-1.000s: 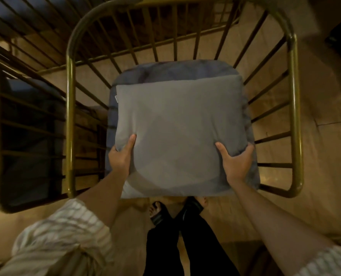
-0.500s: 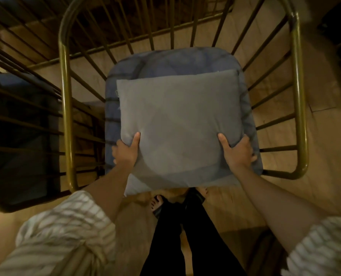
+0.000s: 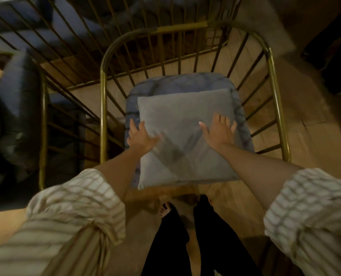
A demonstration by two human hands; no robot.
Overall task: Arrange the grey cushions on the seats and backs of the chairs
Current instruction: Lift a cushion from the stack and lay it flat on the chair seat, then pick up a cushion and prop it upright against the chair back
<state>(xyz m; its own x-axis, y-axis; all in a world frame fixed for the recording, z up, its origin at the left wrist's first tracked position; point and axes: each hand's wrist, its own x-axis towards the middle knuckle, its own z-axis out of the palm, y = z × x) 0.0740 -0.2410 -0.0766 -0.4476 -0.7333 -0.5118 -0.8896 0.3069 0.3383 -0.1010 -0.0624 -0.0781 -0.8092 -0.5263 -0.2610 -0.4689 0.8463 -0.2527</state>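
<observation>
Chair (image 3: pixel 273 100): centre of view, on the floor (image 3: pixel 315 140), its back at the far side.
Seat pad (image 3: pixel 185 82): on the chair seat.
Cushion (image 3: pixel 177 116): flat on the seat pad, toward the near edge; the pad shows behind it and at both sides.
Left hand (image 3: pixel 140 136): spread on the cushion's left edge.
Right hand (image 3: pixel 219 130): flat on the cushion's right part.
Second chair (image 3: pixel 43 116): left of the first.
Feet (image 3: pixel 164 210): on the floor, just before the chair's near edge.
</observation>
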